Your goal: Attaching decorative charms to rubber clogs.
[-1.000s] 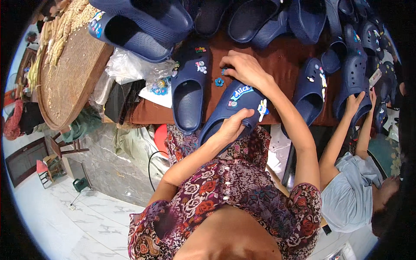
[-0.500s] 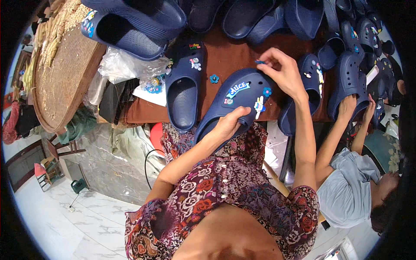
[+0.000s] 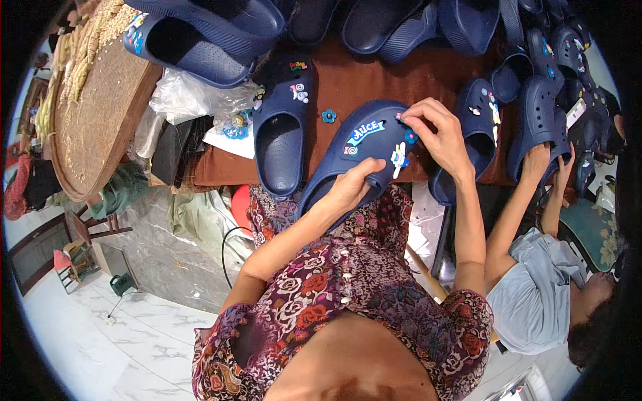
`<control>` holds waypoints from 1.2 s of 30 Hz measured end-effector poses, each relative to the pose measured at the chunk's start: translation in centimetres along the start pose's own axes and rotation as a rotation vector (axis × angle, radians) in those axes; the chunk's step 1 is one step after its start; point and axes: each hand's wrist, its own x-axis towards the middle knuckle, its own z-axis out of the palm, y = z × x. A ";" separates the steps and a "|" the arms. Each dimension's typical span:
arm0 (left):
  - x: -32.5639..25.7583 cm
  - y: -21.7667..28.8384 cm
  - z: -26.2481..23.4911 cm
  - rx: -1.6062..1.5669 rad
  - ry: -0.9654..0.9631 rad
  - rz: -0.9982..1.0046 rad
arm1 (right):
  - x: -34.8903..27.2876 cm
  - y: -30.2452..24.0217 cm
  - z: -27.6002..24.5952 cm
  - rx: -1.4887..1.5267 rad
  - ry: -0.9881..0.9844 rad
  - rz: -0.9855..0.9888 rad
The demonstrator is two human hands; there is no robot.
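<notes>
My left hand [image 3: 352, 185] grips a dark blue clog [image 3: 364, 152] by its opening, thumb on the upper and fingers hidden inside. On the clog sit a name-shaped charm [image 3: 366, 134], a candy charm [image 3: 350, 150], a white-and-blue figure charm [image 3: 399, 158] and a blue flower charm [image 3: 410, 136]. The fingertips of my right hand [image 3: 435, 130] pinch a small shoe charm [image 3: 400, 116] against the clog's toe; a pinkish bit shows, the rest is mostly covered. A loose blue flower charm [image 3: 328, 116] lies on the brown cloth, left of the clog.
A decorated clog [image 3: 281, 127] stands at left, another [image 3: 471, 130] at right. More clogs [image 3: 384, 27] crowd the far side. A plastic bag [image 3: 194, 97] and a bag of charms [image 3: 234, 125] lie near a woven tray [image 3: 100, 127] of grain. At right, another person's hand [image 3: 536, 160] reaches into a clog.
My right hand has come down toward me, bringing the small charm from above the toe onto the clog's upper. My left hand keeps its hold on the clog.
</notes>
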 end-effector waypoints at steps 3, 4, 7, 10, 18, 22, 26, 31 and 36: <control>0.3 -0.3 -0.3 -0.033 -0.001 -0.003 | 0.5 0.2 -0.2 0.037 -0.023 0.053; 0.3 -0.4 -0.4 -0.033 -0.001 -0.002 | 0.6 0.2 -0.3 0.154 -0.071 0.158; 0.3 -0.4 -0.3 -0.031 -0.008 0.013 | 0.9 1.2 -0.4 0.281 -0.137 0.248; 0.1 -0.3 -0.1 0.004 0.021 -0.002 | 1.1 2.4 -0.7 0.272 -0.187 0.238; 0.0 -0.4 -0.2 0.003 0.028 0.017 | 2.6 4.5 -0.5 0.579 -0.390 0.483; -0.1 -0.3 -0.1 0.016 0.029 0.026 | 3.6 4.9 -0.6 0.656 -0.497 0.466; -0.1 -0.3 0.0 0.028 0.028 0.017 | 4.5 5.1 -0.7 0.605 -0.592 0.419; -0.3 -0.3 0.1 0.057 0.016 0.034 | 5.0 4.6 -0.6 0.526 -0.620 0.403; -0.3 -0.4 -0.5 0.095 0.041 -0.015 | 4.5 4.5 -0.3 0.414 -0.593 0.381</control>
